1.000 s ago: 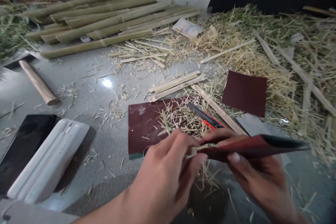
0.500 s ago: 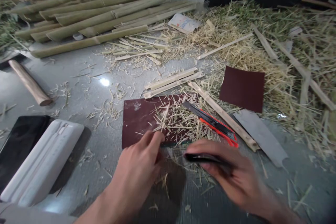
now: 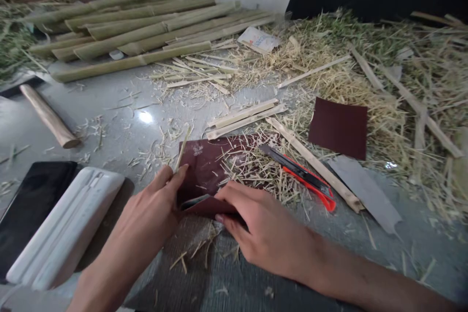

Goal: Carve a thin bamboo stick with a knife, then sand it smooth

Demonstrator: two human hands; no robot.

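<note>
While a flat black phone-like device (image 3: 34, 209) lies at the far left of the grey work surface (image 3: 120, 92), a round pale brown wooden stick (image 3: 50, 117) rests behind it, and a thick white oblong case (image 3: 68, 226) lies just beside it on the right. Farther back, a pile of long greenish bamboo poles (image 3: 141, 34) extends toward the middle. Next comes the left hand (image 3: 146, 209), whose thumb and index finger are closed around a thin pale green bamboo strip (image 3: 182, 148); the upper end of the strip rises obliquely above the fingers. At this hand begins a folded dark brown sheet (image 3: 209, 207) with grey inner side; I cannot tell if the left fingers press it. From its right, the right hand (image 3: 261, 224) grips this folded sheet between thumb and fingers. Behind it, a flat dark brown sheet (image 3: 199, 165) carries many thin pale shavings (image 3: 250, 165). More to the right, a cutter knife (image 3: 302, 175) with orange and black handle lies with its dark narrow end toward the back left; beside it is a long split bamboo piece (image 3: 316, 165). Then follow a square dark brown sheet (image 3: 338, 127), a flat grey strip (image 3: 365, 192) and a big heap of yellowish and green shavings (image 3: 340, 83)
</note>
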